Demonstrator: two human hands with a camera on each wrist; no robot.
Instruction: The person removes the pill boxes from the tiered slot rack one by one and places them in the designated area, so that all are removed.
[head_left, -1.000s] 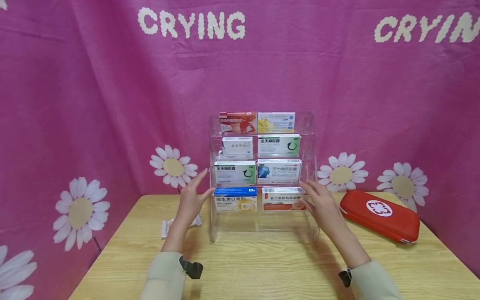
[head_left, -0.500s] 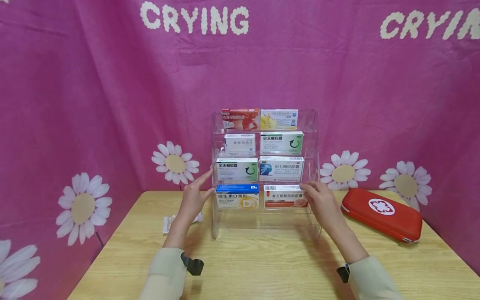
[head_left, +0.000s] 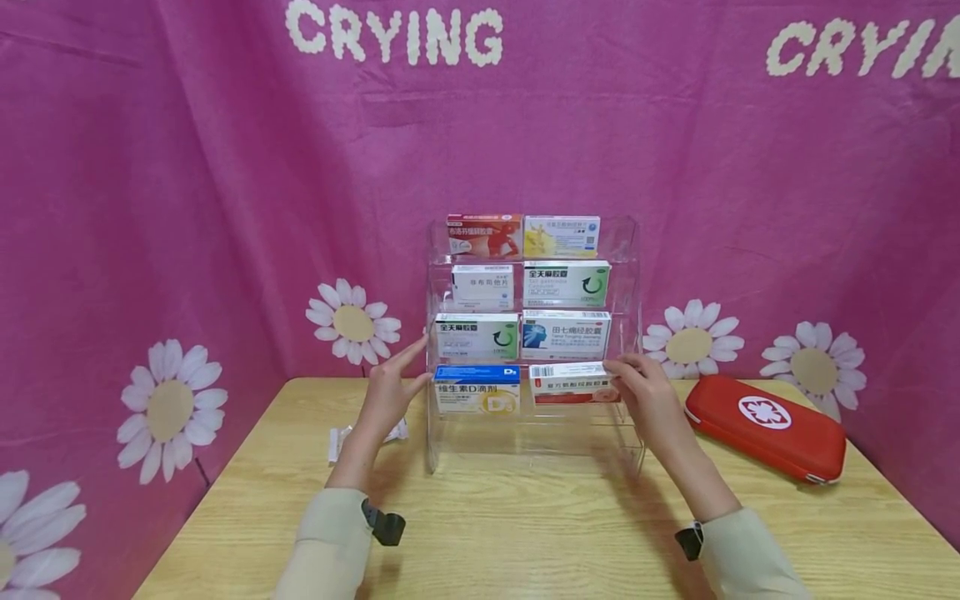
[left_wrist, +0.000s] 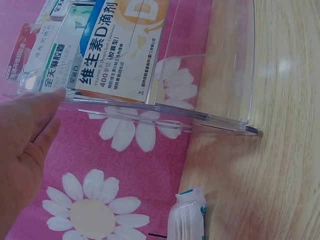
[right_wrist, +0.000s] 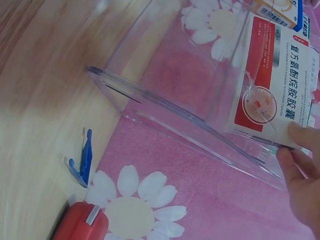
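A clear acrylic display stand (head_left: 517,458) holds medicine boxes in tiers, two to a tier. My right hand (head_left: 648,400) pinches the right end of a red-and-white medicine box (head_left: 573,385) on the lowest tier; in the right wrist view the thumb lies on its front. That box sits slightly higher than the blue, white and yellow vitamin D box (head_left: 477,390) beside it. With fingers extended, my left hand (head_left: 386,396) touches the left side of the stand. Above the lowest tier are a green-and-white box (head_left: 476,337) and a white box with a blue head picture (head_left: 566,336).
A red zipped first-aid case (head_left: 765,429) lies right of the stand. Behind the left wrist is a small clear packet (head_left: 397,431). Blue plastic tweezers (right_wrist: 86,157) lie near the case. A pink flowered curtain (head_left: 555,142) hangs behind the wooden table (head_left: 480,533).
The right fingers have closed on the end of the red-and-white box, and it has risen slightly and tipped. The left hand stays at the stand's side. The head view has shifted a little.
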